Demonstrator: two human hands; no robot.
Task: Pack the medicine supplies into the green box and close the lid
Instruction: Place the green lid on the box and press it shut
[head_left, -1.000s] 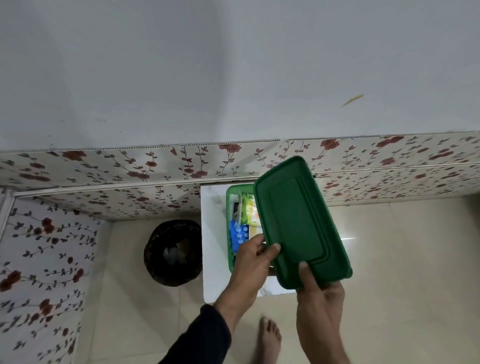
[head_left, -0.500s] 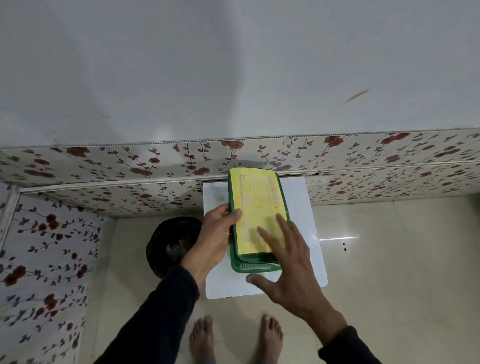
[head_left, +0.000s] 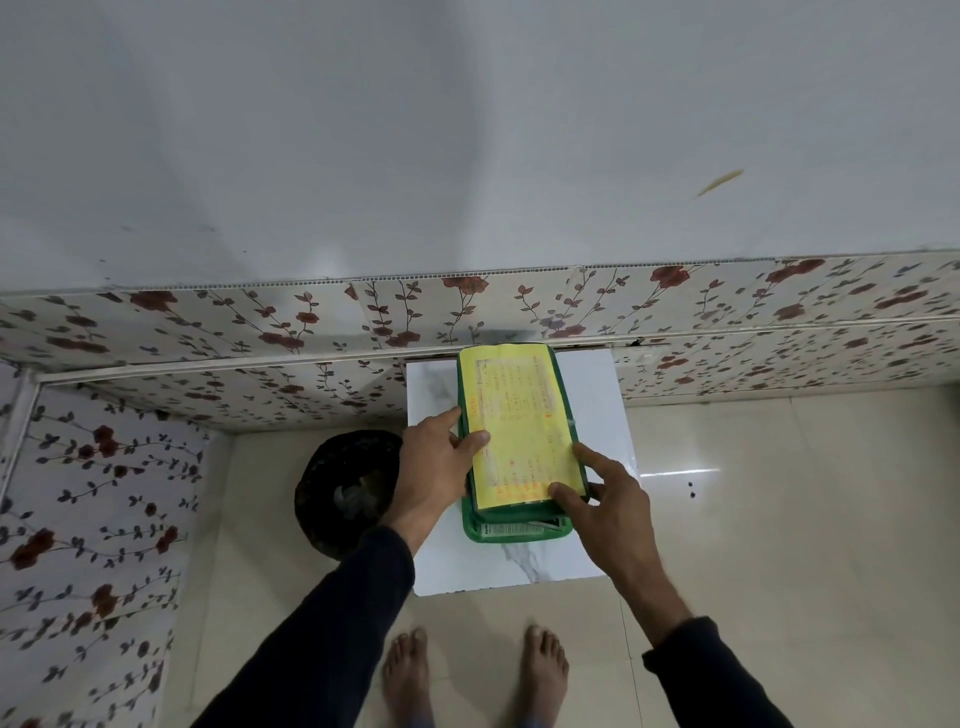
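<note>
The green box (head_left: 519, 532) stands on a small white marble-patterned table (head_left: 597, 415) against the wall. Its green lid (head_left: 563, 395), with a yellow printed label (head_left: 519, 426) on top, lies over the box, shifted toward the wall so the near end of the box shows. A white-labelled packet shows in that gap. My left hand (head_left: 436, 467) grips the lid's left edge, thumb on the label. My right hand (head_left: 602, 499) holds the lid's near right corner, fingers on top. The other supplies are hidden under the lid.
A black round bin (head_left: 343, 488) sits on the floor left of the table. Floral wall panels (head_left: 260, 332) run behind and to the left. Beige floor tiles (head_left: 779, 519) lie to the right. My bare feet (head_left: 467, 670) stand in front of the table.
The lid went from tilted above the open box, underside toward me, to lying label up on the box. My right hand moved from the label's middle to the near right corner.
</note>
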